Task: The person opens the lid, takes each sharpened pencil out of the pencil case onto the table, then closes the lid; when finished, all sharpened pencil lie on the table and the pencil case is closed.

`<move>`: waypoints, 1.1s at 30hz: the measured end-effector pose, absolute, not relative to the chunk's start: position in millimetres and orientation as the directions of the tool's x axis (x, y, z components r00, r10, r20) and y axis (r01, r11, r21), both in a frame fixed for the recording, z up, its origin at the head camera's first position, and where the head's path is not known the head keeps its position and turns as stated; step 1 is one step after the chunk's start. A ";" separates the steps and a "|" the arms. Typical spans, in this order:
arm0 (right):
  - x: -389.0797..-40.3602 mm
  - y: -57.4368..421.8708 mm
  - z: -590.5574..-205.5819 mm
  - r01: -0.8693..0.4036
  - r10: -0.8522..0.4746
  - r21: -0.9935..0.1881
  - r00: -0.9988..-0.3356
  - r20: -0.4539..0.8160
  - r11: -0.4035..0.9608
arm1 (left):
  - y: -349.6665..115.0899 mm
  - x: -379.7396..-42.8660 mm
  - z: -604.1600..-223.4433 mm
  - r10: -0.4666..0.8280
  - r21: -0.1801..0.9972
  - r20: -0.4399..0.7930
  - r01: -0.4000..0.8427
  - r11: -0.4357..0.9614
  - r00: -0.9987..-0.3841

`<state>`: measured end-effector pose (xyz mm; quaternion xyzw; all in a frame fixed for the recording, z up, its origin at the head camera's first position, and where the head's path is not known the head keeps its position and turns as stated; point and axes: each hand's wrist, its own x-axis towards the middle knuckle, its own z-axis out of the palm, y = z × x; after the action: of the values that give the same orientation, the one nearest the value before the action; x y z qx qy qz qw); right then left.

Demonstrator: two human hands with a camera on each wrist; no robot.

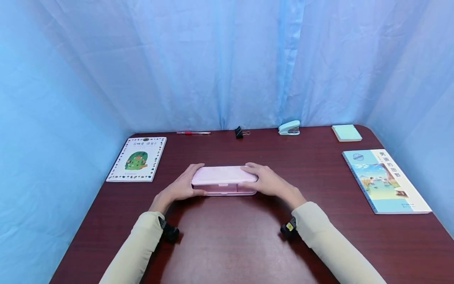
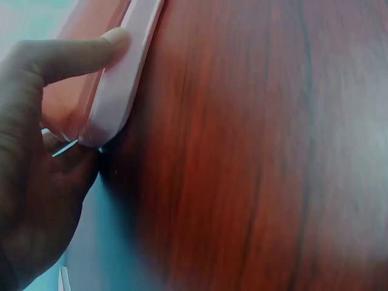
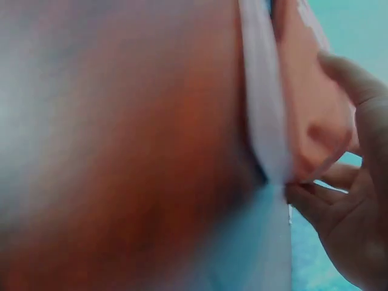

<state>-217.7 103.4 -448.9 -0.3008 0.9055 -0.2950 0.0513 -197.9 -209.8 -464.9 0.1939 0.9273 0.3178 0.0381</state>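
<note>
A pale pink pencil case [image 1: 223,175] lies at the middle of the table, its lid raised a little from the base along the front. My left hand [image 1: 181,186] grips the left end, thumb along the front of the base and fingers at the back corner. At the opposite end, my right hand [image 1: 267,180] holds the case with fingers over the lid and thumb at the front gap. In the left wrist view, the thumb [image 2: 115,43] presses on the case's edge. The right wrist view is blurred and shows fingers around the case's end [image 3: 267,109].
A white book [image 1: 136,159] lies at left, a larger illustrated book [image 1: 386,181] at right. Along the back edge are a red pen [image 1: 193,133], a black binder clip [image 1: 239,132], a mint stapler [image 1: 289,128] and a pad of notes [image 1: 347,133]. Blue curtains [image 1: 213,67] surround the table.
</note>
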 end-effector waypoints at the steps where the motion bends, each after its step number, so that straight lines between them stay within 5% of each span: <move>1: -220.3 103.5 -447.4 -0.481 -0.551 -0.597 -0.831 0.078 0.641 | -211.5 -197.9 -465.8 0.373 0.618 0.052 0.323 0.716 -0.926; 9: -245.5 94.4 -440.6 -0.148 -0.243 -0.752 -0.970 -0.017 0.642 | -212.8 -195.9 -474.2 0.356 0.787 0.075 0.274 0.553 -0.932; 15: -258.1 90.6 -434.3 0.095 -0.107 -0.826 -0.977 -0.185 0.556 | -211.4 -194.5 -467.1 0.380 0.736 0.093 0.321 0.596 -0.920; 18: -256.7 90.8 -434.0 0.031 -0.047 -0.815 -0.996 -0.071 0.579 | -210.2 -193.4 -462.5 0.386 0.668 0.081 0.337 0.663 -0.919; 21: -250.8 90.9 -433.1 -0.158 -0.011 -0.792 -0.982 0.187 0.589 | -208.2 -192.5 -458.0 0.376 0.625 0.037 0.315 0.714 -0.926; 24: -243.5 89.6 -430.2 -0.355 -0.111 -0.746 -0.927 0.358 0.563 | -206.9 -191.6 -452.5 0.360 0.613 -0.016 0.275 0.740 -0.933; 29: -233.0 86.8 -432.9 -0.469 -0.458 -0.683 -0.862 0.216 0.560 | -206.3 -193.1 -448.4 0.354 0.599 -0.057 0.251 0.760 -0.933; 33: -229.1 84.3 -441.7 -0.493 -0.564 -0.611 -0.821 0.090 0.620 | -205.8 -195.3 -450.1 0.369 0.596 -0.051 0.268 0.757 -0.928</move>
<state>-229.1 84.3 -441.7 -0.2942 0.8982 -0.3219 0.0555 -195.3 -205.8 -450.1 0.1704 0.9336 0.3042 0.0829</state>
